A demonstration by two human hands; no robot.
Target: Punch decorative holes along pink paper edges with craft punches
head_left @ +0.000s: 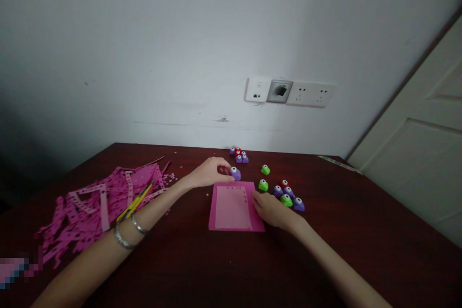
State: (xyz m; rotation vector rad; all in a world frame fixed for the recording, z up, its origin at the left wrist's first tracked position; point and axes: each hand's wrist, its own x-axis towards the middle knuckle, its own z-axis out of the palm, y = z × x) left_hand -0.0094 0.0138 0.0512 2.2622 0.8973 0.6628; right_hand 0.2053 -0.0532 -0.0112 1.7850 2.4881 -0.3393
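Observation:
A magenta sheet with a lighter pink sheet (233, 211) on top lies on the dark table before me. Small marks run along the lighter sheet's top and down its upper right side. My left hand (213, 172) is at the sheets' top edge, its thumb and fingers closed about a small purple craft punch (236, 173). At the right edge, my right hand (271, 208) grips the magenta sheet (257, 224) with its fingers, the thumb's exact place hidden. Two green craft punches (265, 170) stand just beyond that hand.
More purple, red and green punches (288, 192) cluster right of my right hand, others (238, 155) by the wall. Pink paper scraps (119, 192) heap on the left, with a yellow craft knife (136, 201) across them. A thin strip (339, 163) lies at the far right edge.

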